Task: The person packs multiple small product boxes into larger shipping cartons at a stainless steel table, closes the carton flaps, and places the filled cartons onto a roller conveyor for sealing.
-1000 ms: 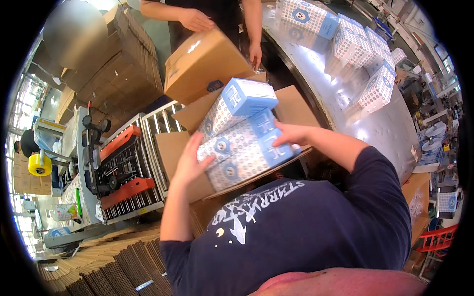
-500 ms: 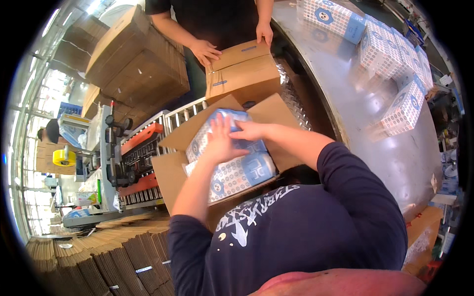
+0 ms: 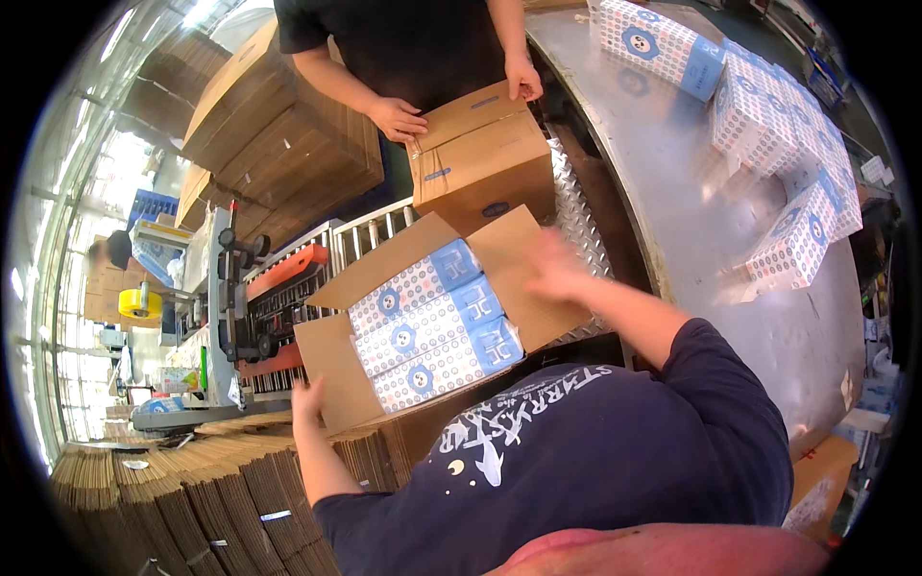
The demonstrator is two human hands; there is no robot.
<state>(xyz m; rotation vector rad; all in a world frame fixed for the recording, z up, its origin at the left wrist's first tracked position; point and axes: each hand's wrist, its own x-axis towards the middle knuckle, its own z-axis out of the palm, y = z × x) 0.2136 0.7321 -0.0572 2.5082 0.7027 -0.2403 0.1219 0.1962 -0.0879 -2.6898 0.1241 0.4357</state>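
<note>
An open cardboard carton (image 3: 351, 403) stands in front of me with its flaps spread. Inside lie three white patterned packs (image 3: 403, 336) with blue ends, side by side. At the outer side of the left flap (image 3: 331, 360) is my left hand (image 3: 307, 401), thumb and fingers apart, holding nothing that I can see. My right hand (image 3: 559, 267) is over the right flap (image 3: 509, 259), blurred by motion; whether it touches the flap I cannot tell. Beyond, a co-worker's two hands rest on a closed carton (image 3: 485, 158).
More wrapped packs (image 3: 759, 115) sit on the metal table (image 3: 663, 163) at right. A roller conveyor (image 3: 370, 230) with orange-edged machinery (image 3: 288, 274) runs left. Flattened cartons (image 3: 230, 490) are stacked lower left, and big boxes (image 3: 288, 134) stand at far left.
Both hands have left the packs: the left went down-left to the left flap, the right moved right over the right flap. The packs now lie level and uncovered.
</note>
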